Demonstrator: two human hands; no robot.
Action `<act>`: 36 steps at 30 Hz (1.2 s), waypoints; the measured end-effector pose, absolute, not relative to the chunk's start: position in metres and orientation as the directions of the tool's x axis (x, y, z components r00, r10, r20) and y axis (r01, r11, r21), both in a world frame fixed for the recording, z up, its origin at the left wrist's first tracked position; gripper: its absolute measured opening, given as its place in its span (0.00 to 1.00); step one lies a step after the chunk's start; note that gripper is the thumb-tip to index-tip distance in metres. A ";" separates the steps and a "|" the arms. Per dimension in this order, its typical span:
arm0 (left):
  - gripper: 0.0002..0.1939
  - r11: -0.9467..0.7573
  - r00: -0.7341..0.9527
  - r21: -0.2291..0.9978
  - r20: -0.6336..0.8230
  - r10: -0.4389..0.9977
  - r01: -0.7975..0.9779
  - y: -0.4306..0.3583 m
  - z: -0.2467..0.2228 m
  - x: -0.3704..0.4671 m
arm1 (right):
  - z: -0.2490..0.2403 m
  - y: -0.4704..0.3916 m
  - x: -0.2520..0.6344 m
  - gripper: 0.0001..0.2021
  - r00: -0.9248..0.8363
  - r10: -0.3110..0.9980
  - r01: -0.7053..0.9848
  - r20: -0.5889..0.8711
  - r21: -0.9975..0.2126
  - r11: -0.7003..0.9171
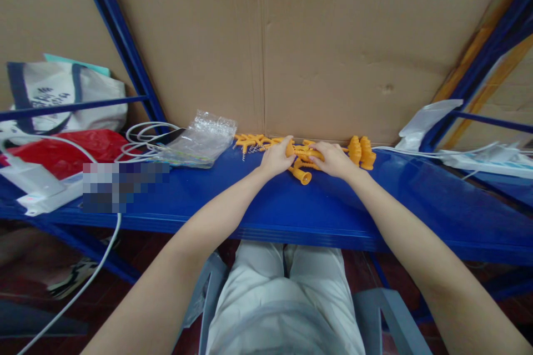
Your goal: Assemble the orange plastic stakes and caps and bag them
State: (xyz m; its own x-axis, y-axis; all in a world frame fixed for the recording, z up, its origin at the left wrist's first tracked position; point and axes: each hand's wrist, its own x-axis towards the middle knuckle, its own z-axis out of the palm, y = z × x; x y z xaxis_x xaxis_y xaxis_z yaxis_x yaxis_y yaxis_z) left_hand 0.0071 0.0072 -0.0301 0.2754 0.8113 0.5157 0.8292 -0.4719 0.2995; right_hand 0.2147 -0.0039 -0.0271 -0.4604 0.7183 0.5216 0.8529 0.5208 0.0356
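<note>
Off-wht trousers [278,285] w/ soft creases — forearms [208,224] bare

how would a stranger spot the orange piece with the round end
Find the blue table, then the left hand and right hand over it. Between them, nearest the table's front edge, is the orange piece. Its flared, round end sets it apart from the branching pieces leftward and the ridged pieces rightward.

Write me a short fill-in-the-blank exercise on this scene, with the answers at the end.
1. The left hand and the right hand are both at the orange pieces, above a worktop coloured ____.
2. The clear plastic bag lies nearer to the ____ hand than to the other.
3. The upright brown panel behind the worktop is made of ____.

Missing words: blue; left; cardboard.
</note>
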 end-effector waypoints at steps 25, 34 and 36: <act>0.33 -0.450 0.268 0.330 0.472 0.840 0.830 0.006 -0.032 0.013 | -0.016 -0.018 0.212 0.12 -0.515 0.696 0.854 0.501 0.225 0.470; 0.33 -0.453 0.276 0.328 0.464 0.842 0.829 0.006 -0.033 0.013 | -0.021 -0.012 0.212 0.12 -0.477 0.736 0.870 0.480 0.141 0.472; 0.33 -0.453 0.277 0.329 0.462 0.843 0.829 0.006 -0.033 0.012 | -0.023 -0.010 0.213 0.12 -0.467 0.750 0.872 0.469 0.104 0.478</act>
State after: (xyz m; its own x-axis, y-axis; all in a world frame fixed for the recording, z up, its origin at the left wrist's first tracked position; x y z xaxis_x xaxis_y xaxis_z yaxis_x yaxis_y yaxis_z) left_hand 0.0123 0.0055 -0.0328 0.2770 0.8426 0.4618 0.8289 -0.4526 0.3287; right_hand 0.2127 -0.0096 -0.0235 -0.4670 0.7499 0.4686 0.8721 0.4783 0.1036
